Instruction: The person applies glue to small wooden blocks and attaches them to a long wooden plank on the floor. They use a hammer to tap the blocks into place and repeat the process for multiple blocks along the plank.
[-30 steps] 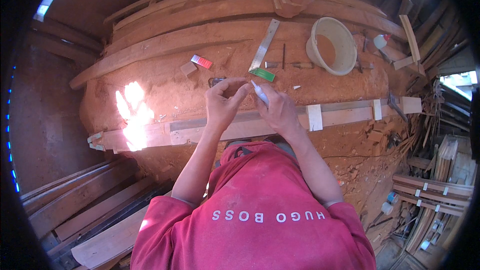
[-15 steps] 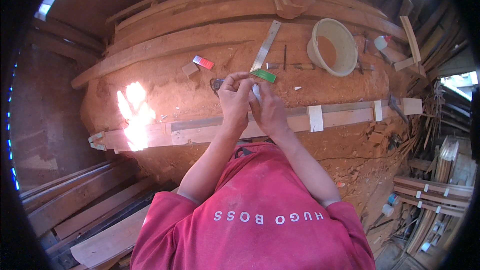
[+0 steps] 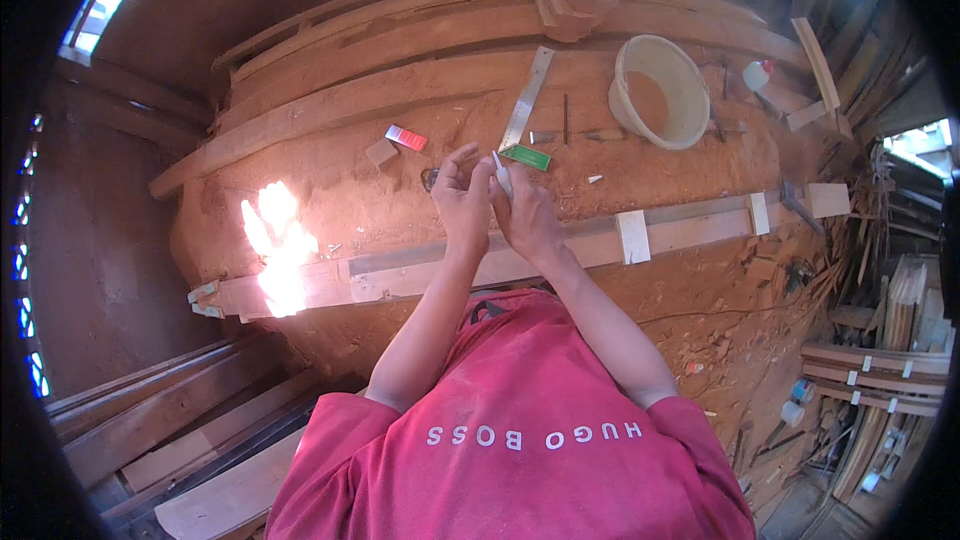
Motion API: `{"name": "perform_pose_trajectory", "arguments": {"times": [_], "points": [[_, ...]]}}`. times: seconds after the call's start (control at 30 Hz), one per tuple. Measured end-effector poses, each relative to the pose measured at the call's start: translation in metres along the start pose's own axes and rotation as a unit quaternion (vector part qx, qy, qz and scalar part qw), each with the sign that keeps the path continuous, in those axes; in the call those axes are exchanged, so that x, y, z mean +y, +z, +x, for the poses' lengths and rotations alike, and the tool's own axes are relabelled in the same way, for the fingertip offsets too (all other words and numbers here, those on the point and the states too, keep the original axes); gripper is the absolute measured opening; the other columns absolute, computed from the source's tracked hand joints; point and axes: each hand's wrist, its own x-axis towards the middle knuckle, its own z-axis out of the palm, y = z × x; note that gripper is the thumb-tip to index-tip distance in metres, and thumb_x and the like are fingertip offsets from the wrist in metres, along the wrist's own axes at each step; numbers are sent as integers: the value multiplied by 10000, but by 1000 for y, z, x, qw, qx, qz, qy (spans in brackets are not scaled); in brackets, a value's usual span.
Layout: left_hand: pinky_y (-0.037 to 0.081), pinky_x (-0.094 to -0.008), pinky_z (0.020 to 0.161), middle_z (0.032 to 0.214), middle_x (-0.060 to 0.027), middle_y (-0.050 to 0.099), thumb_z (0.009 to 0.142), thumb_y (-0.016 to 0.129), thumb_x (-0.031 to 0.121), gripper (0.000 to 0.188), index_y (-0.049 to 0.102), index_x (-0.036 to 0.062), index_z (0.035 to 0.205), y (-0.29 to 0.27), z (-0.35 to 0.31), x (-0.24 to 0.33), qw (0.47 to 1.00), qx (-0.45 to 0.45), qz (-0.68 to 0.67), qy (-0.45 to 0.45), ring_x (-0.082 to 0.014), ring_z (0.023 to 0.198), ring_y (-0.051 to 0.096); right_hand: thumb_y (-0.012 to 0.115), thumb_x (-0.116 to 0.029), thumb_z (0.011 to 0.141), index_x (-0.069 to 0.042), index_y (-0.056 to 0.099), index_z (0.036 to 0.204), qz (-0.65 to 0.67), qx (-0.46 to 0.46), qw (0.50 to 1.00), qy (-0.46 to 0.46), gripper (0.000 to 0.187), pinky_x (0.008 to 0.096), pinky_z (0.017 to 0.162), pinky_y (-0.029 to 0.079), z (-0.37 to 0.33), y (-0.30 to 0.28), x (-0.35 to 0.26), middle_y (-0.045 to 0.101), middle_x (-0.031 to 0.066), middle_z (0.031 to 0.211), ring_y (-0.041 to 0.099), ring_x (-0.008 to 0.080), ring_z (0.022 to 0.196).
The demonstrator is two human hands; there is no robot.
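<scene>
My right hand is closed around a small white tube with a narrow pointed nozzle, which points up and away from me. Close beside it, my left hand has bent fingers, with the thumb near the nozzle. Whatever those left fingers pinch, if anything, is too small to make out. Just beyond the hands lies a try square with a green handle and a metal blade. A dark object is partly hidden behind my left hand.
A pale bucket stands on the dusty bench at the far right, near chisels and a white bottle with a red cap. A red-and-white box sits by a wood block. A long wooden strip runs along the near side.
My left fingers have loosened and drawn slightly away from the tip of the tube, so its nozzle now shows. The right hand still grips the tube; the view has shifted slightly.
</scene>
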Motion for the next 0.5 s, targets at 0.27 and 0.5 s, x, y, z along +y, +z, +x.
{"name": "perform_pose_trajectory", "arguments": {"times": [0.27,0.5], "points": [[497,-246,621,874,-28,700,965,659,78,204,727,15,1147,-44,32,22,961,-4,188,201,-96,767,639,542,-354,1038,-20,533,1124,51,42,998,-13,345,589,714,498,-6,-13,4,659,286,970,646,516,870],[555,-362,805,1153,-203,705,945,707,401,528,670,-34,1242,-134,106,45,822,5,560,104,-277,968,693,558,-378,1036,-19,581,1131,58,58,995,53,372,526,723,513,-14,-46,36,669,265,950,666,467,889]]}}
